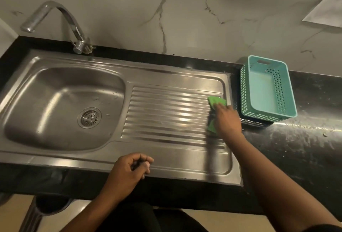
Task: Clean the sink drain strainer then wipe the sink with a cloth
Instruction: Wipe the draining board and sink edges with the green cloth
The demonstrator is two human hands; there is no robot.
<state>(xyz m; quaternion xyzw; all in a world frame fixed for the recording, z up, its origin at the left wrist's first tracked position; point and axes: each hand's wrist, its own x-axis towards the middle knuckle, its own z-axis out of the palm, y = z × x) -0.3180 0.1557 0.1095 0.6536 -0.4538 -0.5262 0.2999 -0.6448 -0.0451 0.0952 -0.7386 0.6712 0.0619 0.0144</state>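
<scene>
A steel sink (61,76) fills the left of the counter, with a round drain strainer (89,117) seated in the bowl's floor. Its ribbed drainboard (166,113) stretches to the right. My right hand (226,120) presses a green cloth (215,102) flat on the drainboard's right end; part of the cloth shows below my palm too. My left hand (132,167) rests on the sink's front rim with its fingers curled and nothing visible in it.
A chrome tap (55,21) arches over the bowl from the back edge. A teal plastic basket (266,87) stands on the black counter (296,148) just right of the sink. A marble wall backs the counter.
</scene>
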